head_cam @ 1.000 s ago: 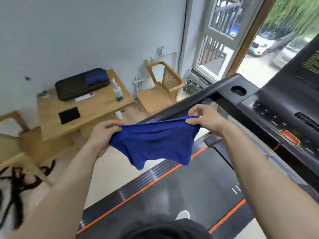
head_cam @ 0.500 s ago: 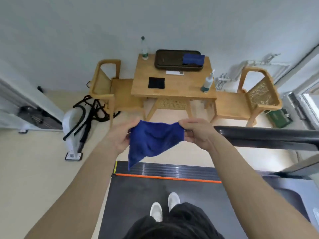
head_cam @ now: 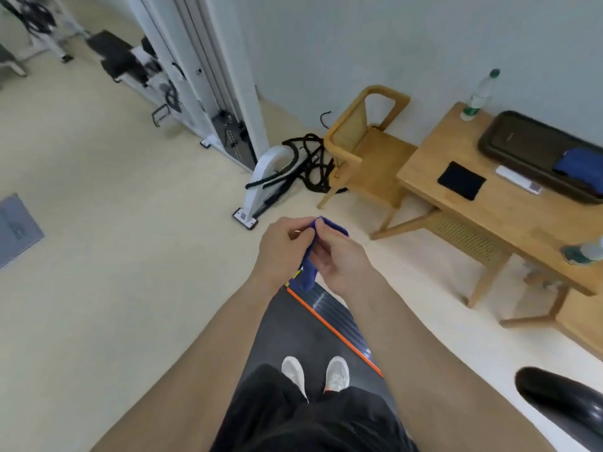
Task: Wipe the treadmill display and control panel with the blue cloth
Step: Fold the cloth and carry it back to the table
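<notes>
Above the near end of the dark treadmill belt with its orange edge stripe [head_cam: 313, 324], the left hand [head_cam: 282, 247] and the right hand [head_cam: 339, 256] are pressed close together, both pinching the bunched blue cloth [head_cam: 308, 272] between them. The cloth is gathered into a narrow fold: its top peeks out above the right hand's knuckles, and a short tail hangs down between the two wrists. Both hands are curled tight around the fabric, fingers closed on it. The treadmill's display and control panel are out of view; only a rounded black handrail end [head_cam: 561, 406] shows at the lower right. The person's white shoes [head_cam: 315, 375] stand on the belt, below the hands. To the right, well apart from the hands, stands a light wooden table [head_cam: 489, 216] carrying a black rectangular tray [head_cam: 528, 141] with another blue cloth [head_cam: 580, 166] on it, a flat black square pad [head_cam: 461, 184] and a clear plastic bottle with a green cap [head_cam: 478, 96]. A wooden armchair with a woven back [head_cam: 365, 148] sits beside the table, and black ropes [head_cam: 310, 164] lie on the pale floor next to it.
</notes>
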